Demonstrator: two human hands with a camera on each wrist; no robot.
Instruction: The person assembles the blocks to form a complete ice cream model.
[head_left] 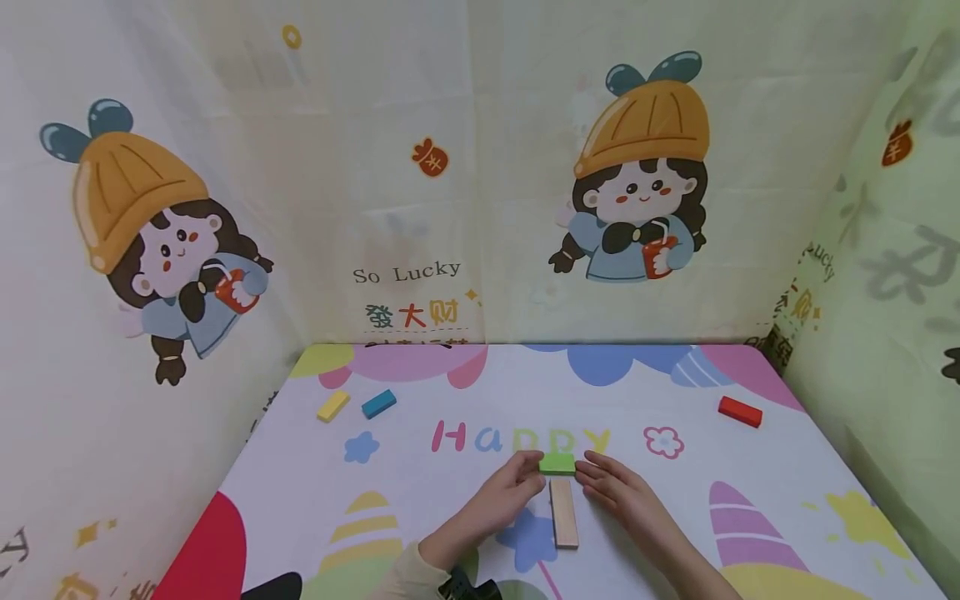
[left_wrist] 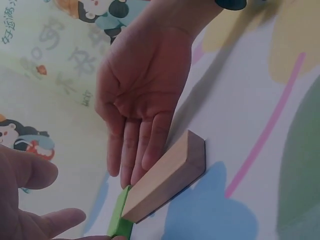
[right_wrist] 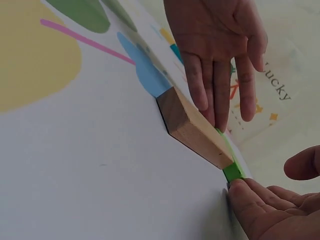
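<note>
"Where is the green block (head_left: 557, 464) lying?"

"It's sitting directly between the left hand (head_left: 504, 493) and the right hand (head_left: 624, 493), its long axis running across from one to the other."

"Which hand is lying nearer?"

"Neither: the left is touching its left end, the right its right end. The wooden block (head_left: 564, 514) is pointing lengthwise toward the person, its far end resting just beside the green one's near side (whether those two are touching, the views aren't making clear)."

"Is either hand gripping?"

"No. Both are holding their fingers fairly straight, curling round nothing, only meeting the block with the tips."

"And what are you counting?"

"Two hands and five blocks on the table (head_left: 288, 479): one green, one wooden, one yellow block (head_left: 333, 406) and one blue block (head_left: 378, 404) lying far left, one red block (head_left: 740, 412) lying far right."
</note>
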